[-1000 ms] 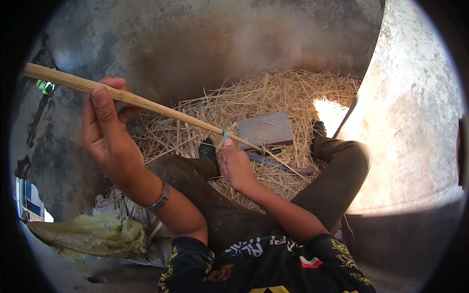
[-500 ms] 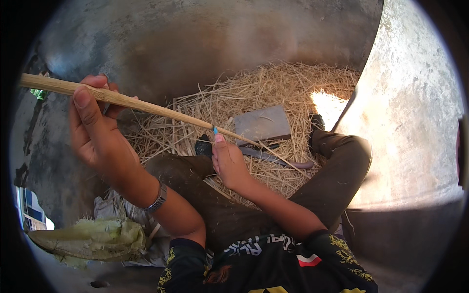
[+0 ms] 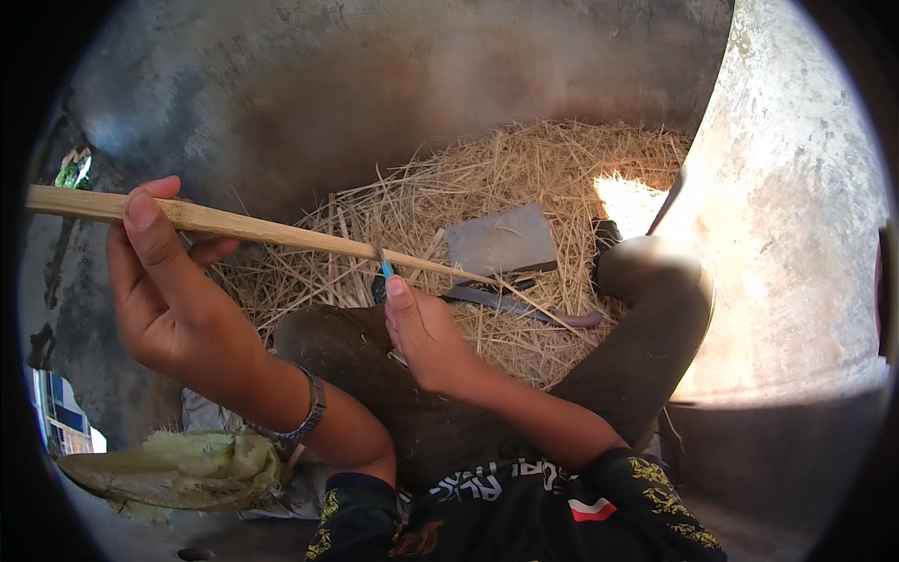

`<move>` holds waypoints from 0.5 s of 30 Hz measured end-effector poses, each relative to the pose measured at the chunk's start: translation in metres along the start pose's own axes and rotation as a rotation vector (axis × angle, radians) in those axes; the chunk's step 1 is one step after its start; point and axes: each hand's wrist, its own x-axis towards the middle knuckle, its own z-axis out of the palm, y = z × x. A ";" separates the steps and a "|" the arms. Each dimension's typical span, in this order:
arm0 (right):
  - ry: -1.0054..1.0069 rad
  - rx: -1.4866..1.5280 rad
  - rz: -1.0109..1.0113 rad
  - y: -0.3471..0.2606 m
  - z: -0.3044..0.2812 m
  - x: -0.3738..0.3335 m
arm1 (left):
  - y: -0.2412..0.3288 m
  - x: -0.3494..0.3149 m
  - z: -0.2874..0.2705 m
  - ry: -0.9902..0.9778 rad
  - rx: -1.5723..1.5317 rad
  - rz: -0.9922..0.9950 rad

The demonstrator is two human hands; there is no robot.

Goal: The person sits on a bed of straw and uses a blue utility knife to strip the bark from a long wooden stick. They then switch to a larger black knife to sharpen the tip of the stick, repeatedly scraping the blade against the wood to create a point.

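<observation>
A long, pale bamboo stick (image 3: pixel 295 237) slants across the view, high at the left and thinning toward the lower right. My left hand (image 3: pixel 183 290) is closed around its thicker part, thumb on the near side. My right hand (image 3: pixel 426 337) is closed on a small knife (image 3: pixel 386 268) with a blue part showing above the thumb; most of the handle is hidden in the palm. The knife's short blade touches the stick nearer its thin end. Beneath that end lies a large curved blade (image 3: pixel 506 301) with a brown handle (image 3: pixel 582 319), on the straw.
A grey rectangular block (image 3: pixel 503 240) rests on a heap of straw shavings (image 3: pixel 581 159) between my bent legs. Curved grey walls (image 3: pixel 421 75) surround me, the right one sunlit. A tattered yellow-green sack (image 3: pixel 178 468) lies at the lower left.
Both hands have shifted left and slightly down, the right one bringing the knife nearer the left hand. The stick has moved left with a gentler tilt.
</observation>
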 end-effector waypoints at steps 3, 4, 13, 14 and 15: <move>0.053 -0.066 0.061 0.053 -0.018 0.012 | -0.002 0.000 0.005 0.013 0.016 0.019; 0.084 -0.100 0.106 0.078 -0.028 0.020 | -0.002 0.002 0.008 0.026 0.028 0.034; 0.028 -0.059 -0.001 0.034 -0.010 0.011 | -0.010 0.004 0.000 0.017 0.097 0.021; -0.005 -0.022 -0.015 0.033 -0.008 0.012 | -0.010 0.004 -0.001 0.023 0.088 0.019; -0.015 0.040 -0.010 0.051 -0.013 0.016 | -0.008 0.003 0.003 0.028 0.063 0.021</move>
